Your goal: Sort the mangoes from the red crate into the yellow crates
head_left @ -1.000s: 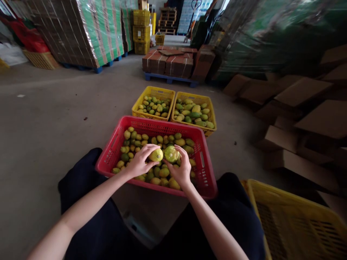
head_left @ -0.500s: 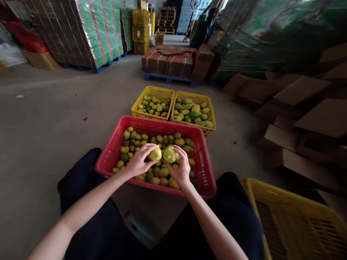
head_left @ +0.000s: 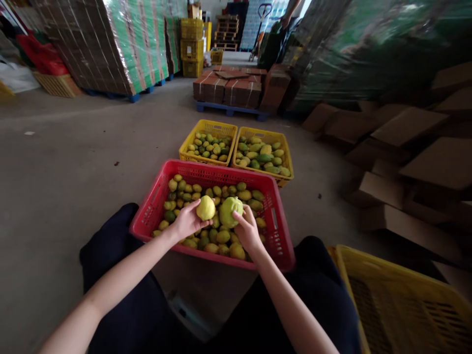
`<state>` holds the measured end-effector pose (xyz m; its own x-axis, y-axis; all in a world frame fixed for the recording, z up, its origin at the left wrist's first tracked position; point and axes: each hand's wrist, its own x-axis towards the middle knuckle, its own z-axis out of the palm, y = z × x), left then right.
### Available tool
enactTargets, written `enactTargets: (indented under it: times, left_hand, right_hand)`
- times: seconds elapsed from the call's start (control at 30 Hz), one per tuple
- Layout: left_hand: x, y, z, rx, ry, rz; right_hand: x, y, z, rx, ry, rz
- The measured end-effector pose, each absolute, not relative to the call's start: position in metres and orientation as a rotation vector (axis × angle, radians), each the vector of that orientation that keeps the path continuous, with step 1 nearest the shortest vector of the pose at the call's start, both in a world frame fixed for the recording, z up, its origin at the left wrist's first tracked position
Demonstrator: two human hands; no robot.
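Observation:
My left hand (head_left: 190, 221) is closed around a round yellow fruit (head_left: 205, 208), its thumb and fingers cupping it from the left. In my right hand (head_left: 248, 227) is a larger, lumpy yellow-green fruit (head_left: 230, 212), gripped from the right with the thumb across its front. The two fruits are side by side, slightly apart, above the red crate (head_left: 184, 169). Beneath them, many yellow and green fruits (head_left: 222, 236) fill the crate's floor; my hands hide some of these. The exact kind of fruit cannot be told.
Two yellow crates (head_left: 208, 124) of similar fruit stand just beyond the red one. Another yellow crate (head_left: 398, 273) is at my right side. Cardboard boxes (head_left: 409, 125) lie along the right. Farther off are a blue pallet (head_left: 229, 111) with flattened cartons and wrapped stacks (head_left: 140, 44).
Both hands have turned the fruits, so different sides face me. My right thumb now lies over the front of the larger fruit, and my left fingers have moved beneath the smaller one.

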<state>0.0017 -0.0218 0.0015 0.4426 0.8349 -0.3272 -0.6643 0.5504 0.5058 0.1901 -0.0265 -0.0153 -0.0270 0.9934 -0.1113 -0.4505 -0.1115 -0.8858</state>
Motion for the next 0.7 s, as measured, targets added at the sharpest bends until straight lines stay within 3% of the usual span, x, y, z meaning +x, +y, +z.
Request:
enactTargets:
  times: [0.2, 0.43, 0.7]
  left_hand:
    - [0.005, -0.023, -0.003, 0.17, 0.433, 0.984]
    - [0.005, -0.027, -0.002, -0.201, 0.441, 1.214]
    - [0.013, -0.036, -0.021, -0.238, 0.532, 1.219]
  right_hand:
    - [0.19, -0.022, -0.011, -0.653, -0.415, 1.954]
    - [0.191, -0.027, -0.015, -0.535, -0.19, 1.877]
    - [0.179, -0.039, -0.036, -0.604, -0.057, 1.832]
